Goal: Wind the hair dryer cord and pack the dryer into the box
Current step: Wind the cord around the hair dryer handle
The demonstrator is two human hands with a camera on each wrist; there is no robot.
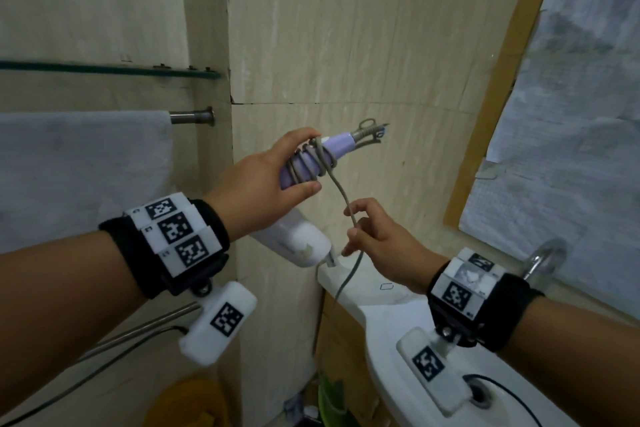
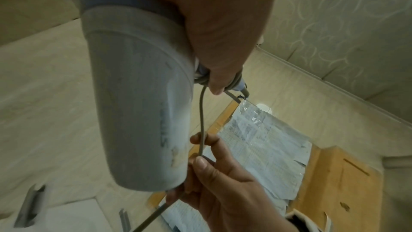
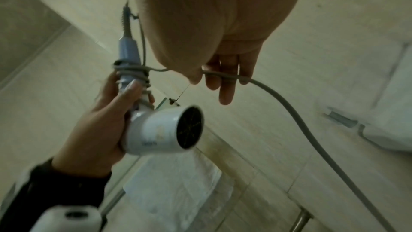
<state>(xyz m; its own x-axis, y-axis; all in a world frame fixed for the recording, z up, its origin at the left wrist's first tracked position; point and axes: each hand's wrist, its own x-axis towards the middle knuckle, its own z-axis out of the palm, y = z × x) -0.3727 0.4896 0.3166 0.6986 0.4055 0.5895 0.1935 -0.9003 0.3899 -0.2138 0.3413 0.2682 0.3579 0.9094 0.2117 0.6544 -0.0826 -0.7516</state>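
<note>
A bathroom with pale tiled walls surrounds the work, and the white sink (image 1: pixel 398 319) at lower right serves as the landmark. Up and to the left of it a grey towel (image 1: pixel 83 163) hangs on a rail; to the right of the sink a paper-covered window fills the wall. No box shows in any view.

Above the sink's left corner the hair dryer (image 1: pixel 298 239) is held in the air, white barrel pointing down toward the sink and lilac handle angled up and away. It looks a rigid plastic shell, smooth and likely a little slippery, so the handle is probably the sound place to grip. The left hand (image 1: pixel 266 191) does just that, its fingers wrapped round the handle over several turns of cord.

The cord (image 1: pixel 341 194) is grey, thin and limp; it probably needs steady tension or the loops will slacken. It runs from the handle down to the right hand (image 1: pixel 377 243), just above the sink's rim, which pinches it between thumb and fingertips, then hangs on past the sink's left edge.
</note>
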